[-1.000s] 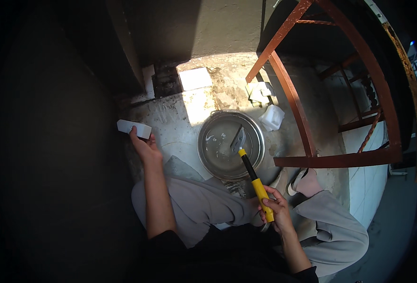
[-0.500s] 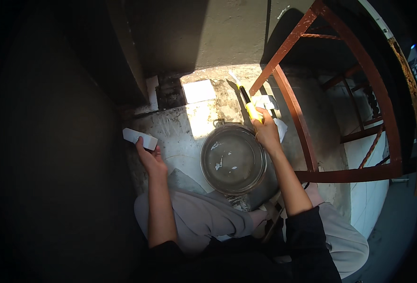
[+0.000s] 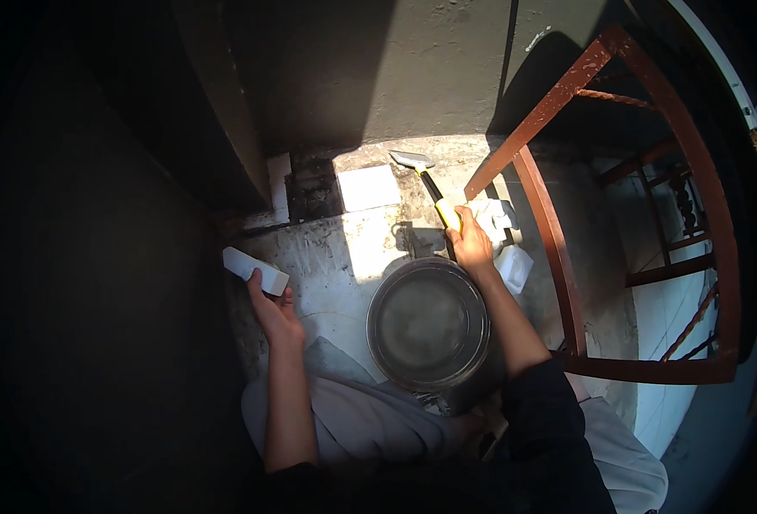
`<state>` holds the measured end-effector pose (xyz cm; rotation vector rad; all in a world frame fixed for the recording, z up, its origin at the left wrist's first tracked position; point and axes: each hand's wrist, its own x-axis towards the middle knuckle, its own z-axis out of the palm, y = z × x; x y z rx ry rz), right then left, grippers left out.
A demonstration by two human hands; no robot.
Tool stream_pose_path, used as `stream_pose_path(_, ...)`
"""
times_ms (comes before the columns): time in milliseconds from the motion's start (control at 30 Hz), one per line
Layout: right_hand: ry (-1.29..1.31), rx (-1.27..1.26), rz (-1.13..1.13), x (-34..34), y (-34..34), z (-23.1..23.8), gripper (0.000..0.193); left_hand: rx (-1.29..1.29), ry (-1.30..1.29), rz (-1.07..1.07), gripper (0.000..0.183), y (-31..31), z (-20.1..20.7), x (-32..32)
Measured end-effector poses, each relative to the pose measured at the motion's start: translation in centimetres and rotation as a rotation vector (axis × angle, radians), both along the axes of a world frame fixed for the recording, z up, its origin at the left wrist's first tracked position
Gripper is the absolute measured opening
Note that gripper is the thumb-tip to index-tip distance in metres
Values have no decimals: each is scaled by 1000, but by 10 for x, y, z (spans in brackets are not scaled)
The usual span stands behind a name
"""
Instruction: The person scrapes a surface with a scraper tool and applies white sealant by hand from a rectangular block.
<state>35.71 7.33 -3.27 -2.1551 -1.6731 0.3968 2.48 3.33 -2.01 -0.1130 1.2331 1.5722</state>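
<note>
A scraper (image 3: 432, 187) with a yellow-and-black handle reaches from the right hand (image 3: 472, 246) toward 11 o'clock, its pale angled blade near the foot of the wall (image 3: 451, 77). The right hand is wrapped around the handle's yellow grip; palm and fingers cover much of the lower part, so where the handle ends is hard to make out. Whether the blade touches the floor (image 3: 318, 236) cannot be told.

At 7 o'clock from that hand stands a round metal basin (image 3: 373, 324); its inside is murky, and I cannot tell how much liquid it holds. Between 9 and 10 o'clock from the basin, the left hand (image 3: 273, 310) grips a white block (image 3: 257, 270), thumb on top, the other fingers partly hidden beneath.

A white square piece (image 3: 368, 188) lies at 11 o'clock from the basin, its surface washed out by sunlight. At 2 o'clock sits a white bundle (image 3: 514, 268), partly covered by the right forearm; its kind is unclear. Farther out, between 2 and 3 o'clock, stands a red-brown frame (image 3: 550, 236). Grey trousers (image 3: 344, 420) at 7 o'clock fade into shadow below.
</note>
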Motion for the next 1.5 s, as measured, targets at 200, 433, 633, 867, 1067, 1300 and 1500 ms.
stream_pose_path(200,-164,-243,-53,-5,9,6,41,-14,9,14,51,-1,-7,-8)
stream_pose_path(433,-134,-230,-18,-6,10,4,38,5,9,5,53,-1,-4,-4)
stream_pose_path(633,-27,271,14,-2,-26,27,17,-6,37,22,49,-2,1,-8)
stream_pose_path(867,239,220,-428,42,-89,59,19,24,69,-2,48,-3,-1,-4)
stream_pose_path(1067,229,61,-619,44,-132,55,35,30,85,-8,51,-4,-4,-8)
stream_pose_path(1300,-39,383,-441,59,-123,22,39,28,86,15,54,-5,-1,-6)
stream_pose_path(1500,-181,204,-376,54,-107,27,30,31,77,20,53,-2,4,-3)
